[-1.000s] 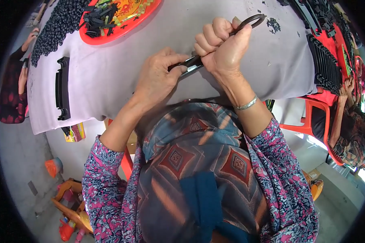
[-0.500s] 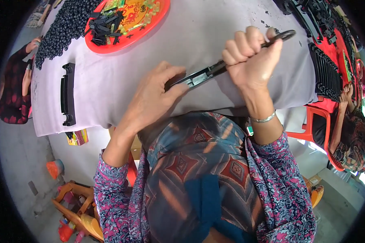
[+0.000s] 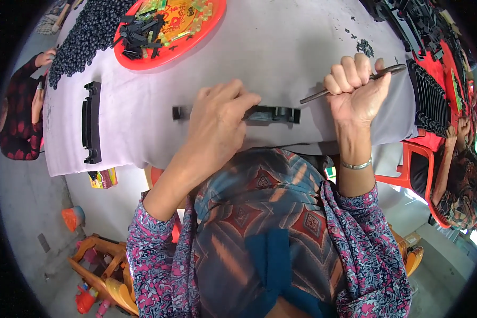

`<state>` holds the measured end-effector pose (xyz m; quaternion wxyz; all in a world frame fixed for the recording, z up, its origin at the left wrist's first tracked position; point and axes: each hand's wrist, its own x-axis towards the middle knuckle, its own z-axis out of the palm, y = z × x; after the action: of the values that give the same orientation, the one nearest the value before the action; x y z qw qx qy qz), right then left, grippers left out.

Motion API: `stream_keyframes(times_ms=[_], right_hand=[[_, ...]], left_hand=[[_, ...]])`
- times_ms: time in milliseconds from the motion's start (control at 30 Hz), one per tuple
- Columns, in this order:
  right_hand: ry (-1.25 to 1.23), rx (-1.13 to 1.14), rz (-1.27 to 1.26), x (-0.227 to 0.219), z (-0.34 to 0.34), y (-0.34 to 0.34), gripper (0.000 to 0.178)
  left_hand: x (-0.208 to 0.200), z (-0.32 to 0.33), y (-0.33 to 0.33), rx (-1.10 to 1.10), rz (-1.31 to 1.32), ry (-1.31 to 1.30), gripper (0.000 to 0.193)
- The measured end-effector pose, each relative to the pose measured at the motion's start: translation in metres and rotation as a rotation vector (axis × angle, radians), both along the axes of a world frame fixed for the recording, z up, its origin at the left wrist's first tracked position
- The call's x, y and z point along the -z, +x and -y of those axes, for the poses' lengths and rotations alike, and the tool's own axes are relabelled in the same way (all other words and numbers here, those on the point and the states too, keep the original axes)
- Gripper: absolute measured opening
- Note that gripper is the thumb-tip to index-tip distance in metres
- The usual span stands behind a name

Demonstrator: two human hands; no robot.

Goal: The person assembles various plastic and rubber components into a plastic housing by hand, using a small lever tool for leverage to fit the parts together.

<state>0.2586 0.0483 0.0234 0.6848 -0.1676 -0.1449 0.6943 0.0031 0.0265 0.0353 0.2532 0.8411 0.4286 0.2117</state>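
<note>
My left hand (image 3: 220,114) is closed over the middle of a long black plastic part (image 3: 273,114), which lies crosswise near the table's front edge. The part's two ends show on either side of my hand, while its middle is hidden under the fingers. To the right, my right hand (image 3: 355,93) is wrapped round a dark metal rod with a looped end (image 3: 315,96). The rod's thin tip points left, apart from the plastic part. A similar black plastic part (image 3: 91,123) lies lengthwise at the table's left side.
A red-rimmed plate (image 3: 143,64) at the back holds black strips and yellow-green pieces. Left of it spreads a heap of black beads (image 3: 90,37). Black slatted parts (image 3: 432,100) and a red chair (image 3: 408,159) are at the right. Other people sit on both sides.
The black plastic part has gone from tilted to level across the table. My right hand has drawn the metal rod away from it, to the right and nearer.
</note>
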Motion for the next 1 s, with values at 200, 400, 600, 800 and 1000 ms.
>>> stream_keyframes(times_ms=[200,400,600,800,1000], right_hand=[[0.057,-0.023,-0.024,0.002,-0.001,0.012,0.049],[-0.018,-0.034,-0.022,0.009,-0.002,0.005,0.050],[-0.029,-0.031,-0.001,0.011,-0.002,-0.003,0.052],[0.011,-0.048,0.102,-0.002,-0.005,-0.034,0.054],[0.208,-0.190,0.137,-0.012,-0.015,-0.065,0.054]], left_hand=[[-0.013,-0.015,-0.013,0.167,-0.067,0.259,0.033],[0.008,0.006,-0.021,0.328,0.018,0.187,0.022],[0.011,0.007,-0.043,0.078,0.179,0.371,0.037],[0.022,0.029,-0.015,-0.310,0.100,0.091,0.086],[0.020,0.031,-0.009,-0.300,0.059,0.053,0.061]])
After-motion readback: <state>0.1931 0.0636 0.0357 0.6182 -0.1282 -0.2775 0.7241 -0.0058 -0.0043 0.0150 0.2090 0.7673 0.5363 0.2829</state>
